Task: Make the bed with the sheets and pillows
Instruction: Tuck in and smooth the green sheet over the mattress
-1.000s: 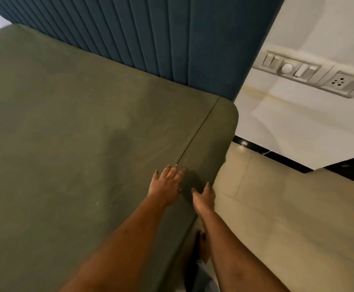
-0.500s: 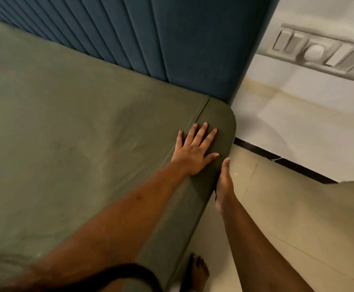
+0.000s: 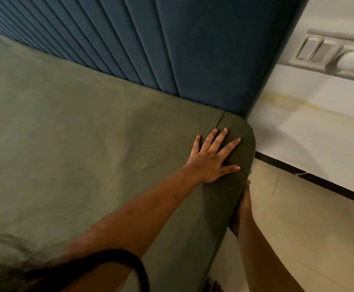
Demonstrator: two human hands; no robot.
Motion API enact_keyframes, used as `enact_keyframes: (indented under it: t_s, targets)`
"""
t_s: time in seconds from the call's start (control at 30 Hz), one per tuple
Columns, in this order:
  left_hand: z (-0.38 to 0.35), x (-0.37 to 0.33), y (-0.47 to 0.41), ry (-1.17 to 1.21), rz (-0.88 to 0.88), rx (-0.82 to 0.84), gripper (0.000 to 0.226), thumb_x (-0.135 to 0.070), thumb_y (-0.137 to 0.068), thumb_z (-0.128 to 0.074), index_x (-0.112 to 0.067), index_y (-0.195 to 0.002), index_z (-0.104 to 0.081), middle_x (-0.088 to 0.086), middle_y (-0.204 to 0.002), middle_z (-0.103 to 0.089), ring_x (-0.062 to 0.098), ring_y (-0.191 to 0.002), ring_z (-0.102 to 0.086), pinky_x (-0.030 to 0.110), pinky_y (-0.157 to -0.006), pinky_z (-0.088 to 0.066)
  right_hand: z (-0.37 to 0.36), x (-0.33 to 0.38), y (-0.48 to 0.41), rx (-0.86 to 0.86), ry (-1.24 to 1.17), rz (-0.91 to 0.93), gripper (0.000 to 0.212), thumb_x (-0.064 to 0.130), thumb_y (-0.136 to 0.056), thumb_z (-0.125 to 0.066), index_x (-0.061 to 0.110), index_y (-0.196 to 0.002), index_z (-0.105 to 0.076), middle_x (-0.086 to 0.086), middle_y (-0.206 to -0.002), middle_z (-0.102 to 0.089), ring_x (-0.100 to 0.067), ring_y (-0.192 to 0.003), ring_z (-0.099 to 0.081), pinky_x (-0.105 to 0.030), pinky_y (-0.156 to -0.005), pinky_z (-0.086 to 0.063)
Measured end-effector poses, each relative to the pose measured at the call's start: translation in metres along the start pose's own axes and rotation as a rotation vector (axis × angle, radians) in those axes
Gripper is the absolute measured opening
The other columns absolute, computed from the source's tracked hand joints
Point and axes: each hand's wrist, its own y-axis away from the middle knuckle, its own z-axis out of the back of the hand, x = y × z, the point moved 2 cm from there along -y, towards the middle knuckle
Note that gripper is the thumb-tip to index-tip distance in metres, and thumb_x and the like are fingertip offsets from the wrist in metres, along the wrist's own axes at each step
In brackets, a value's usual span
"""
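An olive-green sheet (image 3: 70,144) covers the mattress up to its rounded corner by the headboard. My left hand (image 3: 210,158) lies flat on that corner with its fingers spread, pressing the sheet down. My right hand (image 3: 242,207) runs along the side of the mattress just below the corner, fingers straight against the fabric; part of it is hidden by the mattress edge. No pillow is in view.
A dark blue ribbed headboard (image 3: 171,43) stands behind the mattress. To the right are a white wall with a switch panel (image 3: 336,55), a black skirting strip (image 3: 311,178) and beige floor tiles (image 3: 311,239). My foot shows at the bottom edge (image 3: 213,286).
Both hands have slid along the mattress edge toward the headboard corner. The left hand went from near the seam to lying spread on the corner; the right hand dropped against the mattress side.
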Motion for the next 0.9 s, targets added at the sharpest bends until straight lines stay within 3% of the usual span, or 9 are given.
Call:
enact_keyframes:
  t_s: [0.1,0.2,0.3,0.4,0.47,0.53,0.67,0.77,0.9]
  targets:
    - [0.003,-0.007,0.005,0.015,0.001,0.002,0.081,-0.061,-0.092,-0.042,-0.036,-0.151,0.008,0.002,-0.158,0.022,0.026,-0.144,0.022,0.052,-0.113,0.012,0.009,-0.001,-0.002,0.027,-0.028,-0.031,0.060,0.063,-0.095,-0.024,0.021,-0.117,-0.061,-0.013,-0.106,-0.069,-0.030,-0.101,-0.063,-0.044,-0.093,-0.047]
    - [0.008,-0.005,0.008,0.009,0.030,-0.045,0.081,-0.058,-0.092,-0.045,-0.034,-0.152,0.003,0.001,-0.158,0.021,0.025,-0.144,0.023,0.051,-0.112,0.013,0.019,-0.002,-0.001,0.018,-0.040,-0.120,0.068,0.072,-0.089,-0.025,0.020,-0.110,-0.063,-0.016,-0.109,-0.067,-0.035,-0.106,-0.060,-0.048,-0.101,-0.042]
    - [0.011,0.006,0.009,0.052,0.111,-0.068,0.080,-0.059,-0.092,-0.044,-0.034,-0.152,0.003,0.001,-0.159,0.020,0.025,-0.144,0.022,0.052,-0.113,0.011,0.013,0.001,-0.002,0.045,-0.017,-0.158,0.066,0.070,-0.091,-0.026,0.019,-0.112,-0.063,-0.015,-0.115,-0.066,-0.033,-0.109,-0.059,-0.048,-0.100,-0.043]
    - [0.005,0.014,0.019,0.046,0.149,-0.104,0.077,-0.061,-0.093,-0.039,-0.035,-0.152,0.004,0.000,-0.159,0.018,0.024,-0.145,0.021,0.053,-0.115,0.010,0.009,0.012,-0.014,-0.188,0.235,-0.154,0.058,0.058,-0.098,-0.030,0.012,-0.118,-0.059,-0.013,-0.116,-0.062,-0.032,-0.106,-0.057,-0.043,-0.093,-0.047]
    - [0.002,0.021,0.035,0.032,0.181,-0.114,0.076,-0.060,-0.094,-0.037,-0.035,-0.151,0.005,0.000,-0.159,0.017,0.024,-0.145,0.021,0.054,-0.115,0.010,0.015,0.027,-0.011,-0.441,0.631,-0.048,0.046,0.041,-0.100,-0.038,0.004,-0.119,-0.059,-0.016,-0.115,-0.062,-0.034,-0.102,-0.057,-0.038,-0.085,-0.046]
    - [0.000,0.033,0.056,0.034,0.244,-0.123,0.074,-0.058,-0.095,-0.036,-0.036,-0.151,0.007,0.001,-0.159,0.018,0.024,-0.144,0.022,0.054,-0.116,0.010,0.013,0.045,0.001,-0.520,0.899,0.165,0.030,0.023,-0.099,-0.046,0.003,-0.116,-0.059,-0.020,-0.115,-0.062,-0.036,-0.105,-0.057,-0.038,-0.086,-0.045]
    - [-0.001,0.056,0.109,0.053,0.386,-0.168,0.072,-0.056,-0.096,-0.033,-0.035,-0.150,0.009,0.001,-0.158,0.022,0.023,-0.143,0.026,0.053,-0.115,0.012,-0.007,0.067,0.028,-0.576,0.815,0.423,0.030,0.012,-0.097,-0.042,0.007,-0.125,-0.054,-0.019,-0.124,-0.058,-0.038,-0.114,-0.054,-0.043,-0.093,-0.043]
    - [0.001,0.066,0.159,0.063,0.467,-0.175,0.071,-0.057,-0.097,-0.030,-0.035,-0.150,0.012,0.000,-0.157,0.025,0.023,-0.142,0.028,0.051,-0.115,0.013,-0.033,0.065,0.056,-0.494,0.799,0.564,0.033,0.015,-0.099,-0.044,0.007,-0.130,-0.051,-0.018,-0.132,-0.052,-0.036,-0.121,-0.051,-0.046,-0.102,-0.042]
    - [0.010,0.072,0.237,0.077,0.561,-0.196,0.071,-0.059,-0.096,-0.028,-0.035,-0.151,0.011,0.000,-0.157,0.024,0.023,-0.142,0.027,0.050,-0.114,0.012,-0.071,0.038,0.119,-0.355,0.992,0.647,0.038,0.018,-0.096,-0.052,0.010,-0.132,-0.050,-0.018,-0.139,-0.044,-0.036,-0.125,-0.045,-0.045,-0.104,-0.036]
